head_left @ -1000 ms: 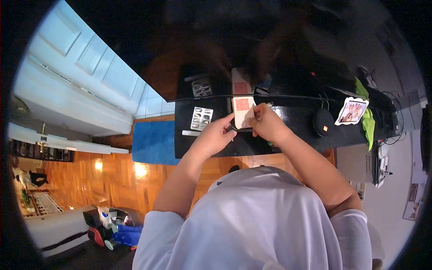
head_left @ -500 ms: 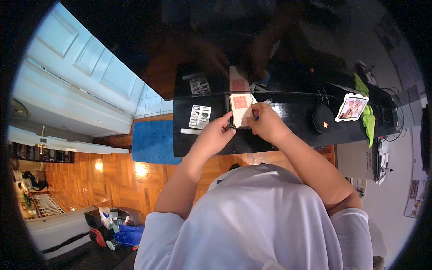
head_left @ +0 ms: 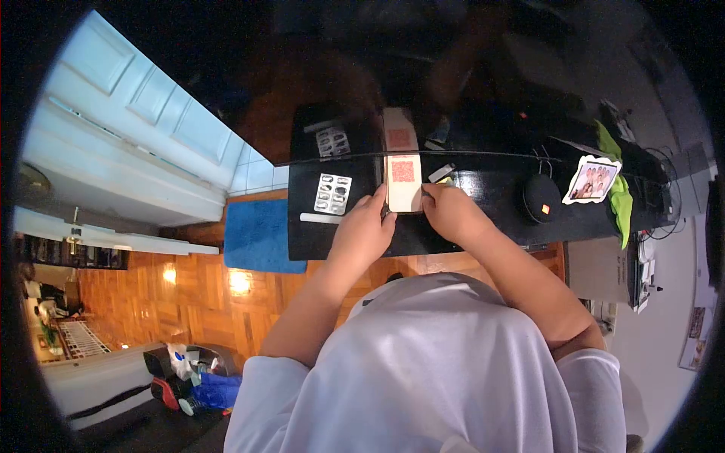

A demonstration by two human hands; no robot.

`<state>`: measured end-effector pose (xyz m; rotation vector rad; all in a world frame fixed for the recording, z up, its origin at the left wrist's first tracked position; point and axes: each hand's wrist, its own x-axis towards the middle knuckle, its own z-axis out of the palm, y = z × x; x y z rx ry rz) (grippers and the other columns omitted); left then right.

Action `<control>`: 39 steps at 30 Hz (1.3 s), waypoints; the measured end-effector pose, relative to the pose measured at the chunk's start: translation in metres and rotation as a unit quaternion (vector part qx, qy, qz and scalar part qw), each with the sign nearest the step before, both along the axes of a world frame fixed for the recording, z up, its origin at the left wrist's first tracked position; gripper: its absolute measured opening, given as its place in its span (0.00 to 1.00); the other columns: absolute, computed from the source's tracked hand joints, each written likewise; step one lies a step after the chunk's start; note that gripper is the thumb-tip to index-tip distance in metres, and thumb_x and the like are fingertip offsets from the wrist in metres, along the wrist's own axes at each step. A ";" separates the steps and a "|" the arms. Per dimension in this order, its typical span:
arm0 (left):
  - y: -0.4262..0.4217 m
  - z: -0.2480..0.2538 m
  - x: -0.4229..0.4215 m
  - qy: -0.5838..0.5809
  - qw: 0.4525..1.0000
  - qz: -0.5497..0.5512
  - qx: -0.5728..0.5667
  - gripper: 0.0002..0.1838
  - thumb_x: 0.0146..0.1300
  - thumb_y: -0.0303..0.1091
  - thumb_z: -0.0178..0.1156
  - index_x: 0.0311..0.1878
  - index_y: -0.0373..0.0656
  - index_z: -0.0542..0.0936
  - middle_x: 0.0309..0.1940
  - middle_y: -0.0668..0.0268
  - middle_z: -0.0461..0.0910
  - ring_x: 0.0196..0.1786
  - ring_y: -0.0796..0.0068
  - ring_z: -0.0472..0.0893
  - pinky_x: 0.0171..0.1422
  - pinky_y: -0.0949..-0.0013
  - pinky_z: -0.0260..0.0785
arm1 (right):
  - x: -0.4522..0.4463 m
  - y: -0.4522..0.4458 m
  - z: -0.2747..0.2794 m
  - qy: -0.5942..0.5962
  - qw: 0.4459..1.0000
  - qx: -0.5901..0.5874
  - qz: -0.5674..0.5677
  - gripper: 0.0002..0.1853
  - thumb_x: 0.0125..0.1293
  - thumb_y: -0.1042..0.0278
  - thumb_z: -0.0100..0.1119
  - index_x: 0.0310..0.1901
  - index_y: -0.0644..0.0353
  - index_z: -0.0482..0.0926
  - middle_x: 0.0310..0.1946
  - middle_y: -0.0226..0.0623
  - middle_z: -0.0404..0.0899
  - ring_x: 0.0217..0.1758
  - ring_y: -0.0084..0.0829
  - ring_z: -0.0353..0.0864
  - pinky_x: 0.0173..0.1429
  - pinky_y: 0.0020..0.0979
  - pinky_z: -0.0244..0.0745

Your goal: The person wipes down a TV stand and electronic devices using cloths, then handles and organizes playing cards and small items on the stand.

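A white rectangular block or card [head_left: 405, 198] with a red square pattern, much like a printed code, lies on the glossy black table. My left hand [head_left: 364, 230] is closed at its lower left edge, thumb and fingers pinched together. On the opposite side my right hand [head_left: 458, 214] grips the right edge, its fingertips partly hidden. Small dark bits show at both sets of fingertips; I cannot make out what they are. Left of my left hand lies a white sheet of dark oval pieces [head_left: 333, 194], with a white strip [head_left: 320, 218] below it.
A small grey-white object [head_left: 442, 173] lies beyond my right hand. Farther right are a round black device [head_left: 539, 199], a framed photo [head_left: 593, 180] and green fabric [head_left: 619, 214]. A blue mat [head_left: 260, 235] covers part of the wooden floor on the left.
My right hand has shifted down and slightly right along the white piece, uncovering the small grey-white object. My left hand has come up closer against the piece's left edge.
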<state>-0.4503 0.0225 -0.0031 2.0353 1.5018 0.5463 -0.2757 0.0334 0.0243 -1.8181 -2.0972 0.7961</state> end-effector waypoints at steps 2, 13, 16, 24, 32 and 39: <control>0.000 0.000 0.003 0.008 1.000 0.004 0.000 0.27 0.58 0.33 0.56 0.62 0.42 0.65 0.35 0.49 0.75 0.39 0.50 0.76 0.44 0.57 0.69 | 0.001 0.000 0.001 0.003 1.000 0.012 0.008 0.11 0.60 0.69 0.46 0.36 0.68 0.77 0.35 0.58 0.77 0.40 0.53 0.77 0.48 0.43 0.73; -0.003 0.004 0.008 -0.001 0.999 0.036 -0.026 0.29 0.58 0.35 0.57 0.63 0.39 0.64 0.38 0.49 0.77 0.40 0.55 0.77 0.45 0.61 0.69 | 0.013 0.008 -0.007 0.056 0.998 -0.006 0.034 0.19 0.62 0.65 0.49 0.51 0.66 0.73 0.35 0.54 0.79 0.32 0.46 0.80 0.37 0.37 0.73; -0.008 0.010 0.007 -0.028 0.996 0.066 -0.058 0.30 0.59 0.35 0.58 0.64 0.39 0.63 0.39 0.50 0.77 0.39 0.58 0.77 0.45 0.63 0.70 | 0.021 0.019 -0.016 0.148 0.985 -0.051 -0.069 0.24 0.59 0.66 0.49 0.56 0.71 0.67 0.41 0.59 0.77 0.41 0.50 0.79 0.47 0.40 0.72; -0.016 0.008 0.017 -0.111 0.992 0.057 -0.005 0.29 0.58 0.30 0.58 0.64 0.49 0.64 0.34 0.55 0.75 0.33 0.62 0.76 0.41 0.66 0.69 | 0.025 0.043 -0.010 0.505 0.766 -0.355 -0.179 0.29 0.65 0.64 0.44 0.67 0.55 0.52 0.20 0.28 0.67 0.16 0.20 0.57 0.19 0.23 0.53; -0.021 0.007 0.017 -0.002 0.994 0.097 0.058 0.26 0.59 0.31 0.57 0.62 0.57 0.68 0.30 0.56 0.72 0.30 0.60 0.73 0.38 0.64 0.68 | 0.022 0.030 -0.011 0.593 0.699 -0.258 -0.305 0.25 0.61 0.75 0.49 0.59 0.55 0.57 0.33 0.33 0.70 0.22 0.22 0.64 0.20 0.22 0.57; -0.026 0.014 0.024 -0.004 0.993 0.033 0.114 0.20 0.56 0.29 0.57 0.54 0.53 0.76 0.29 0.59 0.72 0.31 0.61 0.75 0.37 0.62 0.69 | 0.016 0.044 -0.032 0.735 0.567 -0.218 -0.301 0.17 0.56 0.84 0.47 0.44 0.55 0.57 0.29 0.36 0.66 0.21 0.25 0.66 0.18 0.25 0.58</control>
